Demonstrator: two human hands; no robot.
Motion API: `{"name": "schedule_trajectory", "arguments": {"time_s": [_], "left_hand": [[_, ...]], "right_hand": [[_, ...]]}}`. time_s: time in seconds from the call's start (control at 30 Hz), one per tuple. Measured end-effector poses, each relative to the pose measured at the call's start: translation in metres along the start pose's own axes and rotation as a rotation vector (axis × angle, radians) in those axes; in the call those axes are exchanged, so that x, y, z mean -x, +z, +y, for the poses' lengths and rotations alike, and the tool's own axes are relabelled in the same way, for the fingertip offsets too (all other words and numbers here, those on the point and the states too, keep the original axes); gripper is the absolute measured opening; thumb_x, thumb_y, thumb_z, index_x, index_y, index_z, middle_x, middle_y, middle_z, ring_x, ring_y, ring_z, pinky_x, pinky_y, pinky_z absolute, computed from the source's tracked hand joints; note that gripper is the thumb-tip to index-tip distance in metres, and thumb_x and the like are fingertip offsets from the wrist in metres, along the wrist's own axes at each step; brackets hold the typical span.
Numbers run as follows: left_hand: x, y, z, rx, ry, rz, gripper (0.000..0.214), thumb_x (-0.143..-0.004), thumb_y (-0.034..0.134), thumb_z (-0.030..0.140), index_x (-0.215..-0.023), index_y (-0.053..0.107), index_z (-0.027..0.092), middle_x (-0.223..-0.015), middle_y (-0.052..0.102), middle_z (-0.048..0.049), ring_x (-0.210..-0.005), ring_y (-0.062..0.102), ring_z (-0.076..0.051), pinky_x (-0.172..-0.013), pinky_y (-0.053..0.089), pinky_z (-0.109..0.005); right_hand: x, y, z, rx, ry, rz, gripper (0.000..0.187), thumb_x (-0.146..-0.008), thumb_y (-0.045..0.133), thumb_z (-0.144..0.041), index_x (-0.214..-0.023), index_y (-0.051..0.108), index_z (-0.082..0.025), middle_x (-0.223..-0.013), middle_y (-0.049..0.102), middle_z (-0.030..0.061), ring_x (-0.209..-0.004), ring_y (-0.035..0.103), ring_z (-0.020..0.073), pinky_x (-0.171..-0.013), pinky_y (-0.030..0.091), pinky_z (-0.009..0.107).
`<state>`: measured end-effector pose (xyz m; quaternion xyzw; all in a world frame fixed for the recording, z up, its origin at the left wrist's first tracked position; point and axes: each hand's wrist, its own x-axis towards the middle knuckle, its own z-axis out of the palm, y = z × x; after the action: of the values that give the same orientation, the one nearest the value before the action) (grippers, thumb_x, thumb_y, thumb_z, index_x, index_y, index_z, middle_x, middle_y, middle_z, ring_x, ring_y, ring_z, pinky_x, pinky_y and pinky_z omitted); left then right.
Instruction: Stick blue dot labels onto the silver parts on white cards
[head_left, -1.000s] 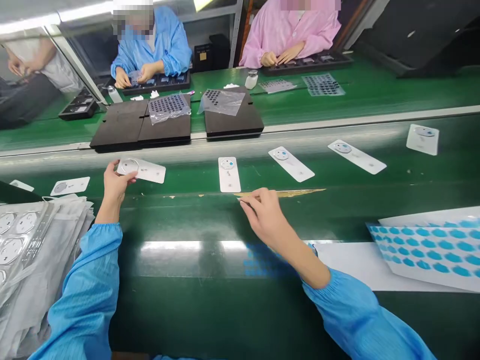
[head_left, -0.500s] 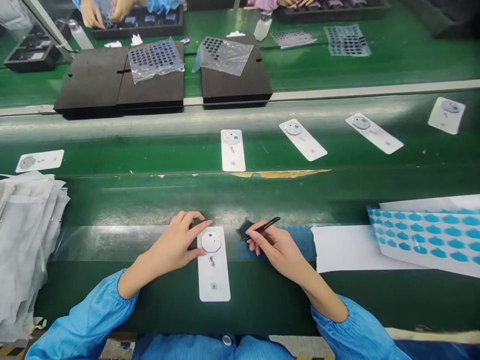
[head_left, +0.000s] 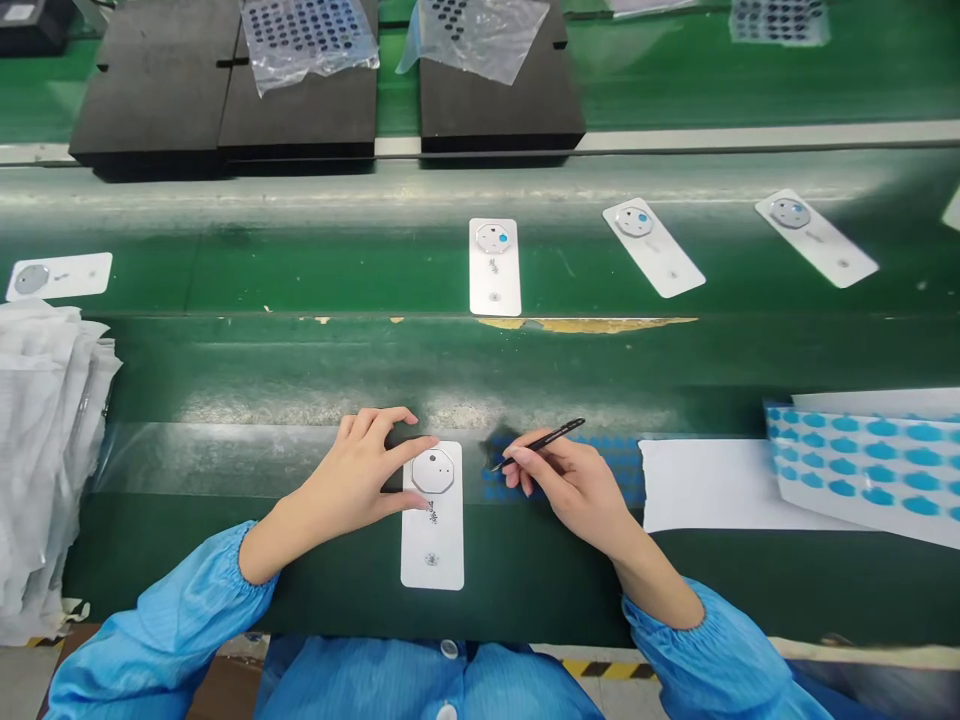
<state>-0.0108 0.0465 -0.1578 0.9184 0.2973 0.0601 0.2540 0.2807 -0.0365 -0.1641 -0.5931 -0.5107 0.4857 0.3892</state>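
A white rectangular panel [head_left: 433, 545] with a round camera-like ring near its top lies flat before me. My left hand [head_left: 356, 470] rests at its upper left, thumb and index finger spread apart, their tips touching the panel's face beside the ring. Right of the panel, my right hand [head_left: 562, 480] pinches slim black tweezers [head_left: 551, 435], the tip pointing down and left. That tip is by the left end of a clear sheet of blue round stickers [head_left: 619, 465], partly hidden under the hand. Whether the tip holds a sticker is too small to tell.
On the green belt lie several similar panels [head_left: 495, 290], some with a blue dot on the ring. White bags [head_left: 45, 450] are piled at left. White paper [head_left: 697, 490] and a blue-sticker sheet [head_left: 862, 490] are at right. Dark trays [head_left: 300, 125] bear plastic-wrapped sheets [head_left: 311, 40] behind.
The view has tilted down, so the far trays moved up and the co-workers' hands left the picture. My left thumb reaches slightly farther onto the panel. My right hand stays beside the blue stickers.
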Motion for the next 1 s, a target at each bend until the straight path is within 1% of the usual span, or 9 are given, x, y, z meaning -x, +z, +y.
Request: {"name": "schedule_trajectory", "arguments": {"time_s": [0.07, 0.17, 0.27, 0.33, 0.6, 0.83, 1.0], "left_hand": [[0.001, 0.002, 0.002, -0.035, 0.0, 0.011, 0.064, -0.088, 0.084, 0.049, -0.143, 0.059, 0.029, -0.146, 0.048, -0.0161, -0.124, 0.047, -0.037, -0.099, 0.046, -0.056], [0.002, 0.004, 0.004, -0.058, 0.002, 0.017, 0.063, -0.089, 0.084, 0.045, -0.144, 0.059, 0.028, -0.146, 0.048, -0.017, -0.125, 0.047, -0.038, -0.098, 0.045, -0.056], [0.001, 0.004, 0.005, -0.06, -0.007, 0.02, 0.063, -0.089, 0.083, 0.046, -0.144, 0.058, 0.028, -0.147, 0.049, -0.0169, -0.126, 0.047, -0.038, -0.098, 0.045, -0.056], [0.001, 0.005, 0.005, -0.062, -0.01, 0.023, 0.064, -0.089, 0.083, 0.047, -0.145, 0.058, 0.029, -0.147, 0.049, -0.0169, -0.126, 0.047, -0.038, -0.097, 0.045, -0.055], [0.001, 0.009, 0.004, -0.052, -0.005, 0.029, 0.064, -0.089, 0.082, 0.048, -0.145, 0.058, 0.028, -0.15, 0.048, -0.0167, -0.128, 0.047, -0.039, -0.096, 0.043, -0.053], [0.0, 0.007, 0.006, -0.05, -0.011, 0.017, 0.059, -0.093, 0.079, 0.047, -0.145, 0.059, 0.027, -0.149, 0.048, -0.0168, -0.128, 0.047, -0.039, -0.099, 0.042, -0.055], [0.002, 0.006, 0.006, -0.054, -0.011, 0.014, 0.06, -0.093, 0.078, 0.048, -0.146, 0.058, 0.028, -0.15, 0.047, -0.0163, -0.128, 0.046, -0.038, -0.097, 0.042, -0.052]], "right_hand": [[0.0, 0.006, -0.004, -0.058, 0.018, 0.034, 0.03, -0.103, 0.065, -0.045, -0.092, 0.072, -0.019, -0.07, 0.074, 0.005, -0.054, 0.068, 0.0151, -0.053, 0.058, 0.026], [-0.004, 0.022, -0.013, -0.125, 0.076, 0.052, 0.033, -0.101, 0.066, -0.049, -0.091, 0.071, -0.018, -0.068, 0.074, 0.0048, -0.052, 0.066, 0.0145, -0.052, 0.057, 0.026], [-0.009, 0.038, -0.02, -0.143, 0.145, 0.046, 0.037, -0.099, 0.068, -0.053, -0.089, 0.07, -0.017, -0.068, 0.074, 0.0052, -0.05, 0.066, 0.0144, -0.051, 0.056, 0.026], [-0.011, 0.044, -0.021, -0.137, 0.174, 0.045, 0.04, -0.098, 0.069, -0.055, -0.088, 0.07, -0.017, -0.067, 0.074, 0.0055, -0.049, 0.066, 0.0145, -0.05, 0.056, 0.026], [-0.013, 0.044, -0.021, -0.111, 0.193, 0.034, 0.037, -0.098, 0.07, -0.052, -0.089, 0.071, -0.016, -0.068, 0.075, 0.0055, -0.049, 0.065, 0.0133, -0.051, 0.055, 0.025], [-0.012, 0.045, -0.02, -0.106, 0.2, 0.041, 0.037, -0.098, 0.071, -0.052, -0.09, 0.072, -0.016, -0.069, 0.076, 0.0054, -0.047, 0.064, 0.0127, -0.049, 0.054, 0.025], [-0.012, 0.045, -0.018, -0.091, 0.197, 0.051, 0.037, -0.098, 0.071, -0.053, -0.091, 0.072, -0.016, -0.069, 0.076, 0.0057, -0.047, 0.064, 0.0133, -0.048, 0.054, 0.025]]}}
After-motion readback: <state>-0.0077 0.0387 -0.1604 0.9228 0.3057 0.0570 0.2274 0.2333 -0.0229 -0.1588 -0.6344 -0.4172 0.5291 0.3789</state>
